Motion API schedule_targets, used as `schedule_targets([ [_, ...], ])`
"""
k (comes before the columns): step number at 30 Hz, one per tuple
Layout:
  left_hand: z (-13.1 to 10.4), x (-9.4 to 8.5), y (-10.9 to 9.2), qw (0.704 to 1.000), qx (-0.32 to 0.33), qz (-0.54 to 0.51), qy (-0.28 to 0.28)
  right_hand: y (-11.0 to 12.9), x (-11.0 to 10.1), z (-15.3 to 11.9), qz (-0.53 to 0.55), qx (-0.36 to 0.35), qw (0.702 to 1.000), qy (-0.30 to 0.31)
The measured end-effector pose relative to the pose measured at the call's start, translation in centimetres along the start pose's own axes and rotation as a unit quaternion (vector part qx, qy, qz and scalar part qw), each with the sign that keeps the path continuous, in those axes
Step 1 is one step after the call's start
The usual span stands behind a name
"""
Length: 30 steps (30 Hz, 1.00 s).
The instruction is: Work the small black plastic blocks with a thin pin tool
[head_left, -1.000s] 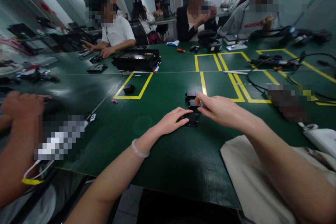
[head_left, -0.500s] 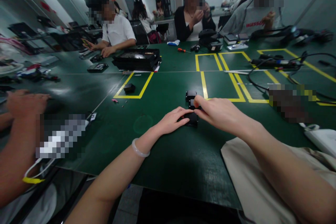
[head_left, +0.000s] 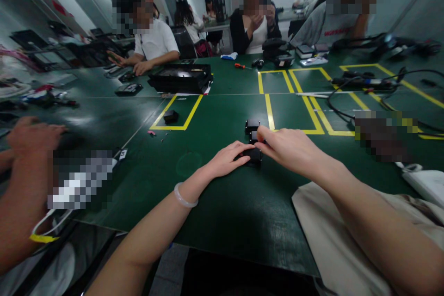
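Note:
Several small black blocks stand in a short column on the green table point(head_left: 222, 203). My left hand point(head_left: 227, 159), with a pale bracelet on its wrist, has its thumb and fingers around the nearest black block point(head_left: 255, 156). Over the middle block point(head_left: 254, 137) my right hand point(head_left: 277, 143) is bent, its thumb and fingertips pressed together at the block's right side. Whatever may be between those fingertips is too small to make out. The farthest black block point(head_left: 252, 124) sits just beyond my fingers, untouched.
Yellow tape point(head_left: 294, 131) marks rectangles on the table. A lone black block point(head_left: 170, 116) and a large black tray point(head_left: 180, 78) lie to the left. Cables point(head_left: 333, 101) and a beige cloth point(head_left: 312, 212) are on the right. People sit around; a co-worker's arm point(head_left: 27, 166) is at left.
My hands and the black blocks have hardly moved. Across the table, a person's hands have lowered slightly, and the person at the right has shifted an arm.

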<state>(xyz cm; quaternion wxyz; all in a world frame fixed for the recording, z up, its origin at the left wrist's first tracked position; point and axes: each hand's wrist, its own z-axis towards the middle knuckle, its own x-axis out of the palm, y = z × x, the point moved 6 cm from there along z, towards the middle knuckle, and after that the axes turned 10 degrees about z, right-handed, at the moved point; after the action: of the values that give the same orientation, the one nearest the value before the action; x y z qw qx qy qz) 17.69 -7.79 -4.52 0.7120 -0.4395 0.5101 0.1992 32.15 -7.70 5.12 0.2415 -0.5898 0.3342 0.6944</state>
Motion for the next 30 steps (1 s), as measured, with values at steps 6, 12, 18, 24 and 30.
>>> schedule_targets([
  [6, -0.06, -0.04, -0.08, 1.0, -0.003, -0.003, 0.002, -0.05, 0.16, -0.04, 0.036, -0.021, 0.999, 0.011],
  [12, -0.04, -0.12, -0.14, 1.0, -0.005, -0.003, -0.002, 0.04, -0.05, -0.08, 0.06, -0.02, 0.998, 0.0],
  [18, -0.05, -0.1, -0.13, 1.0, -0.005, -0.006, 0.0, -0.44, -0.24, 0.07, -0.004, 0.031, 0.999, 0.007],
  [24, -0.09, -0.12, -0.16, 1.0, -0.005, -0.006, 0.0, -0.15, -0.21, -0.19, 0.077, -0.02, 0.997, 0.014],
  [30, -0.02, -0.08, -0.06, 1.0, -0.003, -0.005, -0.003, -0.53, -0.31, 0.01, 0.05, 0.013, 0.999, 0.006],
])
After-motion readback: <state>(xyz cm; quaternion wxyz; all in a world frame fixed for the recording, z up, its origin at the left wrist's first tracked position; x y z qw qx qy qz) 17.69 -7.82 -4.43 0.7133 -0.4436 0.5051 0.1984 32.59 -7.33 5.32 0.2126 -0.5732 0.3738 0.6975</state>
